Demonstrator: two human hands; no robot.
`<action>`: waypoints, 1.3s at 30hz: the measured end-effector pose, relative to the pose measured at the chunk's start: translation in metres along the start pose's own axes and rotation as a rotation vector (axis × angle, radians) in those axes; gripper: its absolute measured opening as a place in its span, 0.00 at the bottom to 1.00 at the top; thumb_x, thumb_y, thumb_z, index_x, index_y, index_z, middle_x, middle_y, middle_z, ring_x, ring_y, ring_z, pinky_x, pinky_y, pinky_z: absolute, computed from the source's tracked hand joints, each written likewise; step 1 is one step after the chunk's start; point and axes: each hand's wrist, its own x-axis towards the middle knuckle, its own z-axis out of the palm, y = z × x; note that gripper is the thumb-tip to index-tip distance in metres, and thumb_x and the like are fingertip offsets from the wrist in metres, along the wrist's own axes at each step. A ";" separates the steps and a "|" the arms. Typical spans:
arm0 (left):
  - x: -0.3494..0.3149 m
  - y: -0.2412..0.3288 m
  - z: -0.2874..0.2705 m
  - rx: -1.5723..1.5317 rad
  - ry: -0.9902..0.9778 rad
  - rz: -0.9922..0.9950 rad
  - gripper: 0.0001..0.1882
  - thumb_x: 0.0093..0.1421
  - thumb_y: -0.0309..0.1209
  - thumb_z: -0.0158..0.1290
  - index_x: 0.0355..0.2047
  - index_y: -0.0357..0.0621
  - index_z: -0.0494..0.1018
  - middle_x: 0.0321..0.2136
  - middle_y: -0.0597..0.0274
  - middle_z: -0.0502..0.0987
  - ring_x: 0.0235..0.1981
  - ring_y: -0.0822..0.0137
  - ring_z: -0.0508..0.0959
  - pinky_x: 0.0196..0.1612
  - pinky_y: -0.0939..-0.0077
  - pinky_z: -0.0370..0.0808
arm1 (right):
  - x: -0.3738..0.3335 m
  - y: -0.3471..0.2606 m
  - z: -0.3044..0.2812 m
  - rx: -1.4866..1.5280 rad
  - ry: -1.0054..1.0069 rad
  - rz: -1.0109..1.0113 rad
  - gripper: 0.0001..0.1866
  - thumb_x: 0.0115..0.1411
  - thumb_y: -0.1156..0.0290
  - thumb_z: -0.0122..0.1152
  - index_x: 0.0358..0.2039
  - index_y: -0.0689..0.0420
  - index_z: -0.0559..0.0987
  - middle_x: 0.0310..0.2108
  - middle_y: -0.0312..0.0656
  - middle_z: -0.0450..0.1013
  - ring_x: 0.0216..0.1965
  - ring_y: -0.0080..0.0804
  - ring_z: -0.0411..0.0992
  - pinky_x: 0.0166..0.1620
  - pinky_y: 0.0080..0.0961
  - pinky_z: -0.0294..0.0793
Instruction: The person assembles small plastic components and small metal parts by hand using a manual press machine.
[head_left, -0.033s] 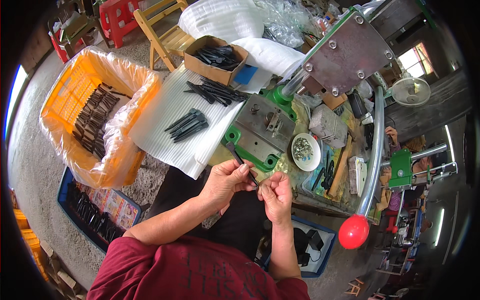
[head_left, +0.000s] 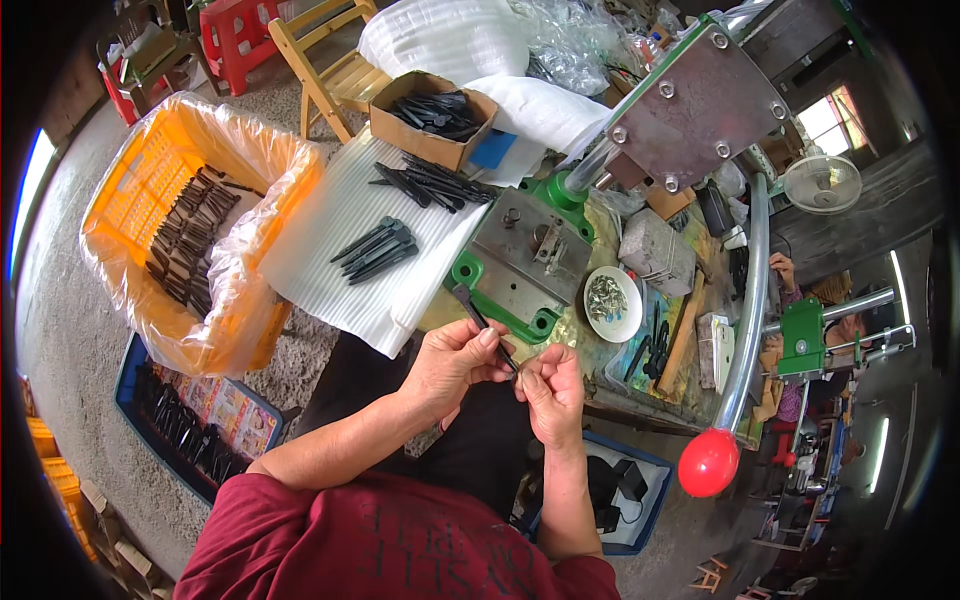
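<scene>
My left hand [head_left: 458, 362] pinches a slim black tapered part [head_left: 468, 301], whose wider end points up and away toward the press. At the part's lower end, my right hand [head_left: 552, 392] closes its fingertips on it; anything small between them is hidden. Just beyond my hands stands a green-based hand press with a steel plate [head_left: 500, 268] on its bed. Beside the press, a white bowl [head_left: 628, 330] holds small metal pieces [head_left: 606, 298]. Similar black parts [head_left: 378, 250] lie in a small group on white foam sheeting [head_left: 330, 290], with another pile [head_left: 430, 183] behind them.
A cardboard box [head_left: 440, 148] of black parts stands behind the piles. At left is a plastic-lined yellow crate [head_left: 125, 215] of parts, with a blue tray [head_left: 128, 395] below it. The press lever's red knob [head_left: 708, 463] hangs at right. A stone-like block [head_left: 655, 250] sits beyond the bowl.
</scene>
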 end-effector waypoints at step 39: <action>0.009 -0.008 0.001 0.142 0.077 0.198 0.08 0.56 0.31 0.47 0.32 0.40 0.69 0.28 0.61 0.74 0.24 0.74 0.74 0.25 0.81 0.75 | 0.005 0.021 0.021 -0.157 0.314 -0.147 0.10 0.56 0.75 0.49 0.37 0.55 0.60 0.22 0.33 0.62 0.22 0.19 0.61 0.26 0.15 0.62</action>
